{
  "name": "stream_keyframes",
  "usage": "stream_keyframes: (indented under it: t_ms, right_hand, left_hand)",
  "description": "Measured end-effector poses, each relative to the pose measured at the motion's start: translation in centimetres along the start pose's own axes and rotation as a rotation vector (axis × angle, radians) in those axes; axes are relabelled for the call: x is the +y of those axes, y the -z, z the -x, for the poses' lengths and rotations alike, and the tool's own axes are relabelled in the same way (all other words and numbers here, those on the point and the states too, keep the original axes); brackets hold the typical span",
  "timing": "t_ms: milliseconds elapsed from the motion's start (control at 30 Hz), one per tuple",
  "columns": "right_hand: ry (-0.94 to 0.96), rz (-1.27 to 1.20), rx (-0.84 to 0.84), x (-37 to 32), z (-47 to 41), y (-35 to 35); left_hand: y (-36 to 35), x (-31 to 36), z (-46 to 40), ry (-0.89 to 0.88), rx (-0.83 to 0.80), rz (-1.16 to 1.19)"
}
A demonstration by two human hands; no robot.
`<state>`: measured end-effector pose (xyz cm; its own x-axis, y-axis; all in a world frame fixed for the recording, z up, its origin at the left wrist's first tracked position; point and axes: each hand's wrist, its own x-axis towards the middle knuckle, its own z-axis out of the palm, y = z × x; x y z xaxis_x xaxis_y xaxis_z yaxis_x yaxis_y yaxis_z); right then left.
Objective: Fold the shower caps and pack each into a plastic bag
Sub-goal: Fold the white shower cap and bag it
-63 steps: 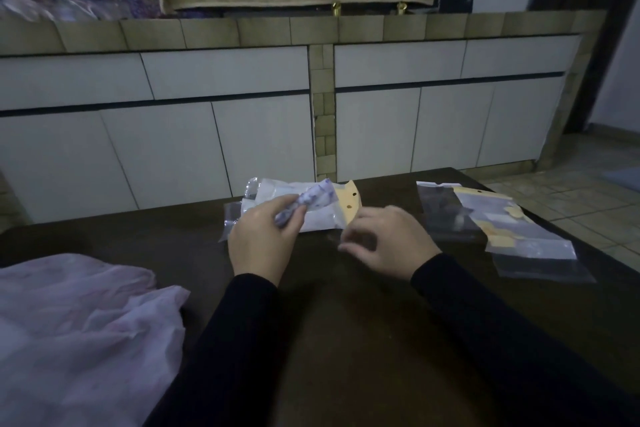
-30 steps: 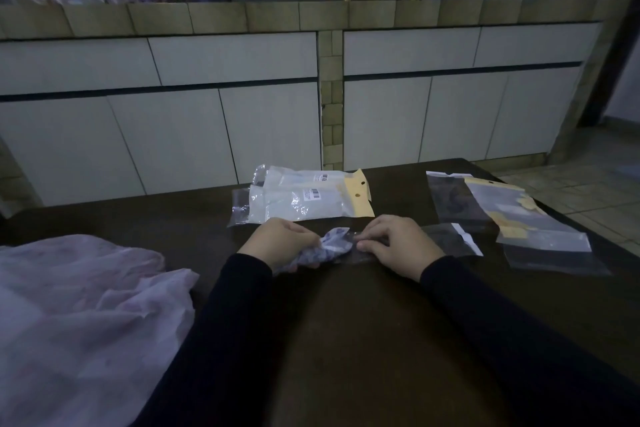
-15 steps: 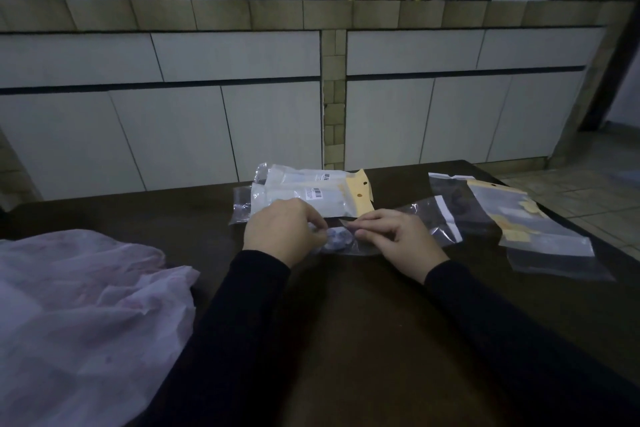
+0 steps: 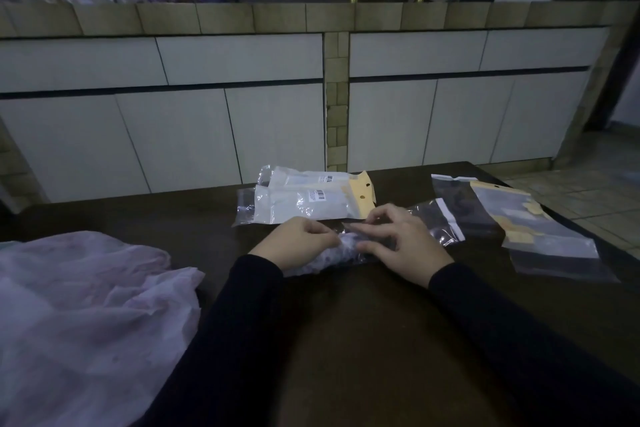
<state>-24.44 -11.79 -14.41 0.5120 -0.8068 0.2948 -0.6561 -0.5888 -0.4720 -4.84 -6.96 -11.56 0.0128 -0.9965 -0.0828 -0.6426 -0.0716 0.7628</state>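
Folded shower cap [image 4: 332,255] mostly hidden under hands; pink sheet [image 4: 86,315] cut off left.

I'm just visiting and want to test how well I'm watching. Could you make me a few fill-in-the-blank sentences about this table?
1. The left hand pushes a folded shower cap into a clear ____.
2. The right hand holds that bag's ____ end.
3. Behind the hands lie ____ packed bags with yellow headers.
4. The table is ____ in colour.

Missing words: plastic bag; open; two; dark

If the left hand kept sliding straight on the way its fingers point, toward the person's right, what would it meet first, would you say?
Most likely the right hand, which holds the clear plastic bag open just beyond the left hand and its folded shower cap. Depth is hard to judge.
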Motion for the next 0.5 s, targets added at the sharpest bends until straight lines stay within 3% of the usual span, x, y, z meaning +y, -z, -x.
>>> stream_keyframes:
  t_ms: [133,333,500]
  right_hand:
    - [-0.09,-0.082,-0.063,0.2,0.3,0.4]
    - [-0.021,-0.132,-0.152,0.2,0.5,0.5]
    - [-0.071,-0.185,-0.095,0.3,0.6,0.8]
  left_hand:
    - [0.6,-0.4,0.0,-0.011,-0.013,-0.003]
    - [-0.6,0.3,-0.1,-0.012,-0.068,0.021]
    - [0.1,0.7,-0.1,-0.015,-0.041,0.059]
